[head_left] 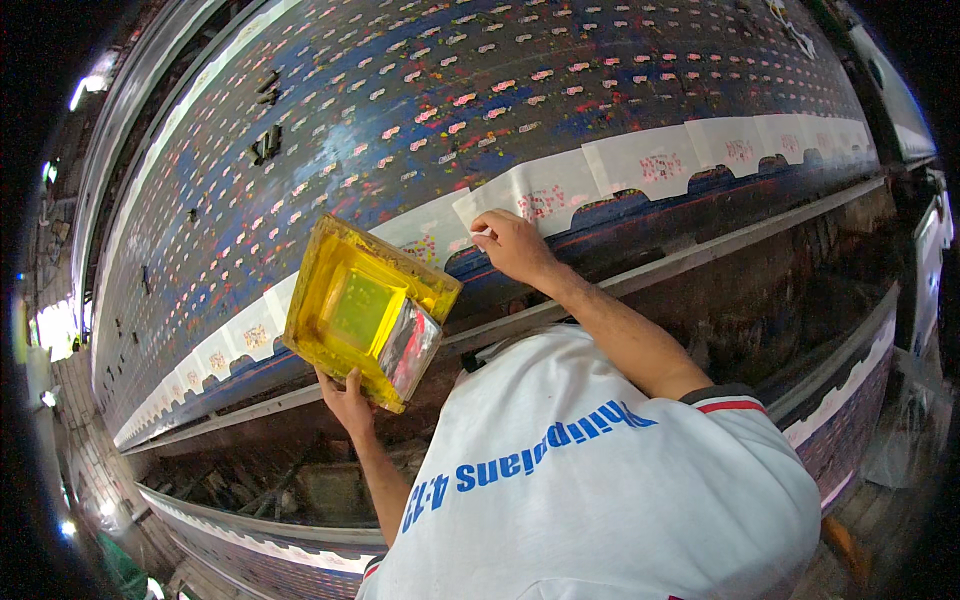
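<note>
Left hand [347, 408] closed on the yellow frame [307, 285], right hand's [515, 248] pinch hard to judge

From where I stand, the left hand has the frame by its near edge, thumb on one side. The frame spreads up and away from that grip, slanted over the table's edge, with a silver and red block [412, 345] leaning inside its right wall. One-handed and gripped at an edge, it could well twist or dip; if it did, the block might slide, or the frame might smear the print on the white cloth [403, 232] just beyond it.

The right hand, up and to the right of that grip, has its fingers curled beside the next piece, a printed cloth [500, 197]. A careless brush or tug there could crease it or pull it out of line, I'd think, since the pieces sit so close together along the table [600, 105].

A scrap of white shows at the right fingertips, but I can't tell whether it is cloth, or whether they hold anything. The left fingers are partly behind the frame, which also covers some of the row. I can't make out whether the frame touches the table, nor what the block is; farther out from both hands, the row bends away and blurs
</note>
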